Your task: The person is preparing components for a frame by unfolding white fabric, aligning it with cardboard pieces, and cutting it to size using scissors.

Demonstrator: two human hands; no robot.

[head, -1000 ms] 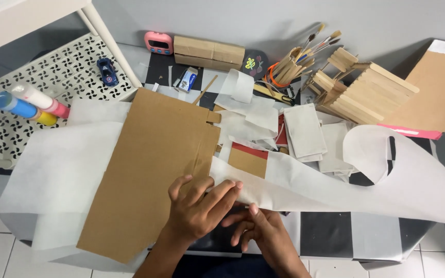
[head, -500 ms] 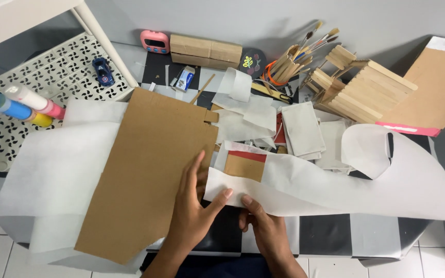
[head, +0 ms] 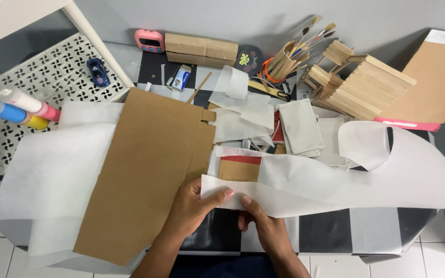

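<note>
Both hands are on the long white paper strip (head: 336,185), which runs out to the right of the big brown cardboard sheet (head: 150,170) on the checked worktop (head: 377,231). The left hand (head: 194,208) pinches the strip's near end, its fingers (head: 222,194) clamped over the top edge just right of the cardboard. The right hand (head: 263,226) sits close beside it, fingers closed on the strip's lower edge from beneath. Just right of the cardboard, a small brown card with a red band (head: 239,167) peeks out above the strip. Behind the cardboard stand a pink timer (head: 149,40) and a long brown box (head: 201,50), with a small blue-and-white packet (head: 181,78) in front of them. Left of the cardboard lie coloured paint tubes (head: 19,107) on a white perforated shelf (head: 42,67).
</note>
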